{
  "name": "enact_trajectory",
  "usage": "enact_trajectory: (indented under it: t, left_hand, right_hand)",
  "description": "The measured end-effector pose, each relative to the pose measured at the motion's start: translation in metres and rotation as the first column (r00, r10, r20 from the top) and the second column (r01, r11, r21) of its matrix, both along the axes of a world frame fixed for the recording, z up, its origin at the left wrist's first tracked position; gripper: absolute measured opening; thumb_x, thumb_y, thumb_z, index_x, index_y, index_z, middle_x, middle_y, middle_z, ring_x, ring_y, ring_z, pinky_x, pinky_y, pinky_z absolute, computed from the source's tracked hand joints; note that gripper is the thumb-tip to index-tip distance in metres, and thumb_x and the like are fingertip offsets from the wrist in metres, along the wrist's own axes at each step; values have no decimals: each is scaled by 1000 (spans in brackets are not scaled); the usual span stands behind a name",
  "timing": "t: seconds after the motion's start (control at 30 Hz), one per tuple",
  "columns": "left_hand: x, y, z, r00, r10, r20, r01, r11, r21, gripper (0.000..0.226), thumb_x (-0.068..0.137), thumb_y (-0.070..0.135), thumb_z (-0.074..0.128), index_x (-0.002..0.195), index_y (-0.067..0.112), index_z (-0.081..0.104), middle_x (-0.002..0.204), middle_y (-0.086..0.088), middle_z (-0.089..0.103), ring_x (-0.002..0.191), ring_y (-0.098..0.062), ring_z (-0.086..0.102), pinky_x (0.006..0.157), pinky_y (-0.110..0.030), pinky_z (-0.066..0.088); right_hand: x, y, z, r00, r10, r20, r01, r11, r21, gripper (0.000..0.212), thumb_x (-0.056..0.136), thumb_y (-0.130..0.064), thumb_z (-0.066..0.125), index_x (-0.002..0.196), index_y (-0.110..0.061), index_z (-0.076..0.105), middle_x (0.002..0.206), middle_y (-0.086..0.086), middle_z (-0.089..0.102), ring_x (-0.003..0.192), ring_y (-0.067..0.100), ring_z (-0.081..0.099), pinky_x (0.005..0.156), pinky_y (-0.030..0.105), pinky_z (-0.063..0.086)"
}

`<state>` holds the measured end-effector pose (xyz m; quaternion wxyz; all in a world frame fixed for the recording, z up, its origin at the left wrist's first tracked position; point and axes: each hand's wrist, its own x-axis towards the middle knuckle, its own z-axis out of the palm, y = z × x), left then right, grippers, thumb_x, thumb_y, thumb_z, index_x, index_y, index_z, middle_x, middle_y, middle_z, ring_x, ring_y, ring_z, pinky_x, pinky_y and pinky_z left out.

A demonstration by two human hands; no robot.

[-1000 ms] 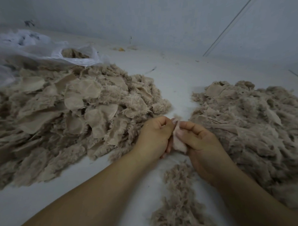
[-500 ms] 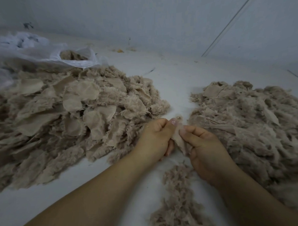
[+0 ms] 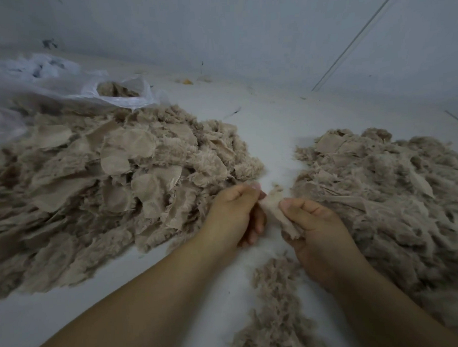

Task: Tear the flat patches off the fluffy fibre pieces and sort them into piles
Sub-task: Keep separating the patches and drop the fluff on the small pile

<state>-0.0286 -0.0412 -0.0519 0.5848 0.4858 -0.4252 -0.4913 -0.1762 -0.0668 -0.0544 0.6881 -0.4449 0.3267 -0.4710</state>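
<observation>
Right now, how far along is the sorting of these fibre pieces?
Done: a beige heap of torn pieces on the right and a strip of loose fluffy tufts near the person. In hand: the left hand and right hand both pinch one small beige fibre piece. Left: the large beige pile with flat patches showing, so plenty remains.

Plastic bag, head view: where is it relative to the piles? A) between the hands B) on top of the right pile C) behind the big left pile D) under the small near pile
C: the clear plastic bag lies at the far left, behind the big left pile, with some fibre showing in its mouth.
</observation>
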Motion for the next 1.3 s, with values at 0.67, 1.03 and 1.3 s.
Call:
enact_trajectory:
  t: [0.67,1.03,1.3]
  left_hand:
    - [16,16,18,857,-456,239,459,887,48,36,88,29,66,79,-6,69,59,-8,63,40,-11,50,41,-21,37]
    - [-6,10,12,955,-119,273,100,992,82,28,97,18,59,72,5,55,48,-8,54,25,-14,41,30,-17,31]
    - [1,10,11,966,-190,178,180,981,71,33,102,21,49,71,11,56,49,-7,52,29,-15,43,31,-17,29]
  right_hand:
    - [-1,-6,-7,983,-175,63,163,974,155,22,97,-12,56,78,-11,68,65,3,62,54,8,58,52,23,50]
    - [2,3,4,991,-35,126,19,992,125,28,85,-13,64,104,7,59,100,36,62,85,41,63,87,59,49]
    - [3,1,2,999,41,36,-42,999,30,27,98,-13,56,109,12,56,91,37,58,84,51,56,91,72,43]
